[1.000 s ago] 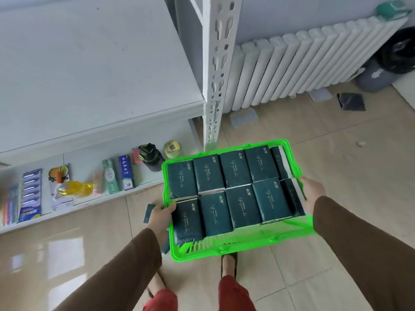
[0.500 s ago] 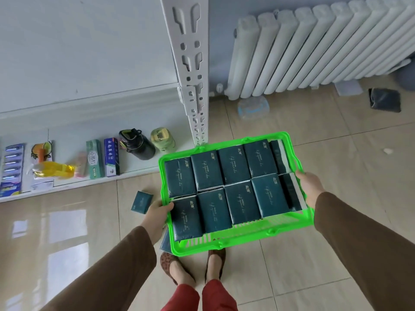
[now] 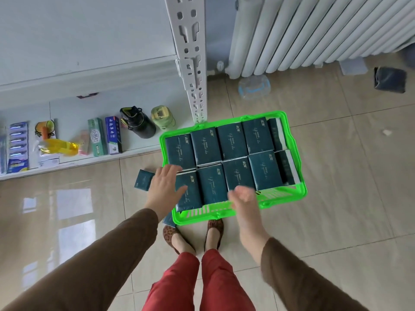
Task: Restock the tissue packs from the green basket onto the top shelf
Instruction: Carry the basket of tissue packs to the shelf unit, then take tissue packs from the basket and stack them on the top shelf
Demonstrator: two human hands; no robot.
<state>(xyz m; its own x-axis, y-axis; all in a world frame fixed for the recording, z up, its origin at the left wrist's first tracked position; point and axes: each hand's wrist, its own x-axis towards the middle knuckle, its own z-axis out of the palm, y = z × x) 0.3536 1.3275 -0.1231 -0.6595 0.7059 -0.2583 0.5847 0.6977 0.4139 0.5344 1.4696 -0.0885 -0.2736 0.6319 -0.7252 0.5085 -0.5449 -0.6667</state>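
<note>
1. While both hands hover over its near edge, the green basket (image 3: 298, 176) lies on the tiled floor (image 3: 336, 198) just ahead of the person's feet (image 3: 193, 239).
2. Dark teal tissue packs (image 3: 235, 162) fill the basket in two rows, flat and face up with small pale lettering, and a few more stand on edge at the end away from the left hand.
3. Left hand (image 3: 165, 187) is spread with fingers straight, above the near corner pack; whether it touches is unclear.
4. Right hand (image 3: 243, 197) is blurred, loosely curled and holding nothing, above the basket's near rim.
5. One loose pack (image 3: 143, 179) lies on the floor just beyond the left hand's outer side.
6. Beyond the left hand, a low white shelf (image 3: 134, 153) carries toothpaste boxes (image 3: 105, 135), a black bottle (image 3: 138, 122), a green jar (image 3: 162, 117) and carded goods.
7. A slotted white upright (image 3: 190, 52) rises beyond the basket, with a broad white shelf board (image 3: 78, 34) to its left.
8. Beyond the right hand stands a white radiator (image 3: 314, 32), with a clear container (image 3: 254, 86) at its foot.
</note>
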